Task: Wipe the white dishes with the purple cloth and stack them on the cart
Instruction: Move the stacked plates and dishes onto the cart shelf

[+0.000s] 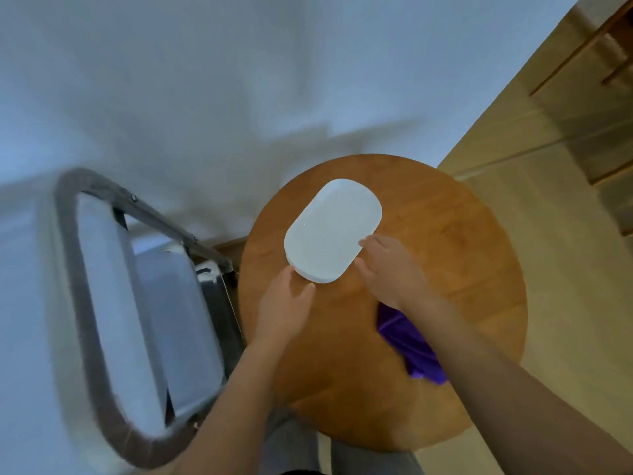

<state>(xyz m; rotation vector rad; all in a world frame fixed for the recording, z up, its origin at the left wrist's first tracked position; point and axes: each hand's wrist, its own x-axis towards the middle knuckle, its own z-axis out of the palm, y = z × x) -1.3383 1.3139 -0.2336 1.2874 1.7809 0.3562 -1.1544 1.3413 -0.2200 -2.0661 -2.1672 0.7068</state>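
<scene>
While my left hand [286, 303] and right hand [390, 269], fingers spread, touch the white oval dish [332, 231] at table [479, 269] centre, the purple cloth [411, 344] lies at four o'clock; wiping and stacking on the cart [102, 303] apparently remain.

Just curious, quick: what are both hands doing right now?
Left hand: open, fingers at the white dish edge.
Right hand: open, touching the dish's side.

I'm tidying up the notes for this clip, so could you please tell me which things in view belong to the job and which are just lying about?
Part of the job:
white dish, touched by left hand and right hand
purple cloth
cart

Just there:
round wooden table
wooden cabinets
</scene>
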